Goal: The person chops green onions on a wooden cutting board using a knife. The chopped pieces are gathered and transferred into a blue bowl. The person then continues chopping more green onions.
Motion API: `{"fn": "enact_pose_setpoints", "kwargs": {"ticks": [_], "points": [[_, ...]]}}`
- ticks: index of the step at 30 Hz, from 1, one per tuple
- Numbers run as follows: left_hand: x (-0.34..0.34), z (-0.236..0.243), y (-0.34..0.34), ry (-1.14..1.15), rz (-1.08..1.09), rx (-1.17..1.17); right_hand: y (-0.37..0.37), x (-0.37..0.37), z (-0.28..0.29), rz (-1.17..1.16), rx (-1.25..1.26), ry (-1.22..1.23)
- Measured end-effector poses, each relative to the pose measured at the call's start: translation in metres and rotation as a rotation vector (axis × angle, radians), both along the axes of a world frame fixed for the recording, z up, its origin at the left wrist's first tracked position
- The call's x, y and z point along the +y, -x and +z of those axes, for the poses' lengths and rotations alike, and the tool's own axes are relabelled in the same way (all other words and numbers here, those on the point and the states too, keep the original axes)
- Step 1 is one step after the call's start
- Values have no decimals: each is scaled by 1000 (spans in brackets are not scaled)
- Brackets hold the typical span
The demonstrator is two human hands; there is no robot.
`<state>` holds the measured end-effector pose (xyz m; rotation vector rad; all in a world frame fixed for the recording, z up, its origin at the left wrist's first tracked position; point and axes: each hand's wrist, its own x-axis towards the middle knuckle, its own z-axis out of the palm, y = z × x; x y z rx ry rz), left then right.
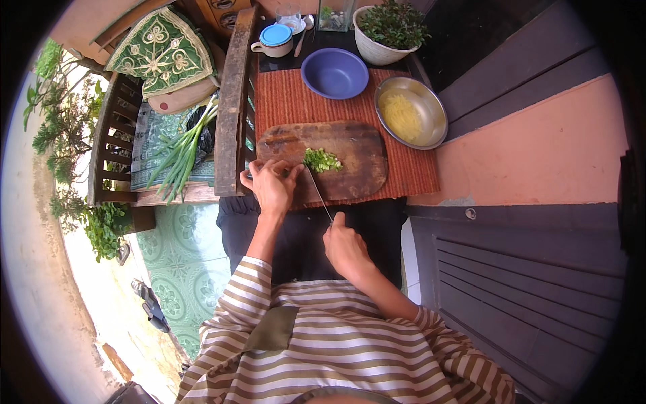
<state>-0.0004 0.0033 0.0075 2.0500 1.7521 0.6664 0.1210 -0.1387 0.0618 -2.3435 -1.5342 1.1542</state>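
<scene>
A wooden cutting board (360,145) lies in front of me, with a small heap of chopped green pieces (323,160) at its middle. My right hand (346,248) is closed round the handle of a knife (317,192). The blade slants up and left across the board, its tip beside the heap. Just left of the blade, my left hand (274,188) presses down on the board with fingers curled and thumb close to the knife. Whatever its fingers hold is hidden under them.
Beyond the board are a blue bowl (334,74) and a metal bowl (437,118) holding yellow shreds (400,116), on an orange mat (282,101). A lidded mug (274,44) and potted plant (387,37) stand behind. Spring onions (180,158) lie on a wooden bench to the left.
</scene>
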Motion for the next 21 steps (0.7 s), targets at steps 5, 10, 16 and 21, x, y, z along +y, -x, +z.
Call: {"fn": "enact_pose_setpoints", "kwargs": {"ticks": [5,10,16,21], "points": [[-4,-7,-1,-122,-39,27,-1,-6,1,-3,-9,-20],[-8,-8,-3,-168,-27,70,-7,5,-7,-4,23,-99],[-7,-10,-4,-163,-3,56,-5,6,-3,-2,6,-127],[-6,-11,-4,-172,0,61,-4,7,7,14,-7,-76]]}}
